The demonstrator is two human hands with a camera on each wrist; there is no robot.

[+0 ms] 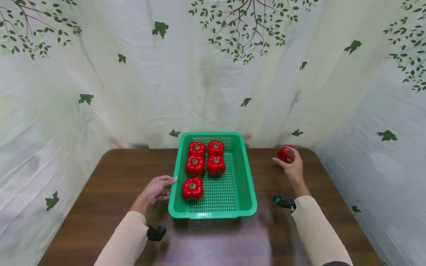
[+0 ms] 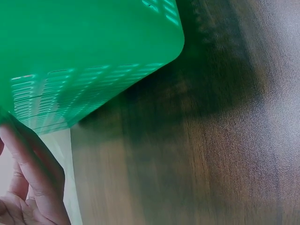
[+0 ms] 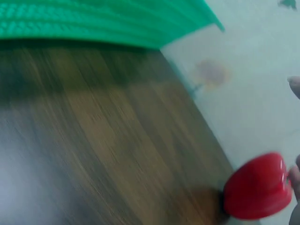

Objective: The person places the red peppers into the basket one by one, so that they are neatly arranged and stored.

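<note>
A green plastic basket (image 1: 246,173) with slotted walls stands on the brown table. Several red bell peppers (image 1: 193,188) sit inside it, stems up, toward its left side. My left hand (image 1: 159,190) holds the basket's left rim, a fingertip over the edge and the other fingers outside the wall. Only part of that hand shows in the left wrist view. At the table's far right, my right hand (image 1: 293,164) reaches over another bell pepper (image 3: 258,187). Its fingers touch that pepper while the thumb is spread apart from it in the right wrist view.
The brown wooden table (image 1: 133,162) ends at a pale cloth (image 1: 206,85) printed with leaves, which hangs behind and along both sides. A black wrist camera (image 1: 156,233) sits at the left wrist, another black camera (image 1: 284,201) at the right.
</note>
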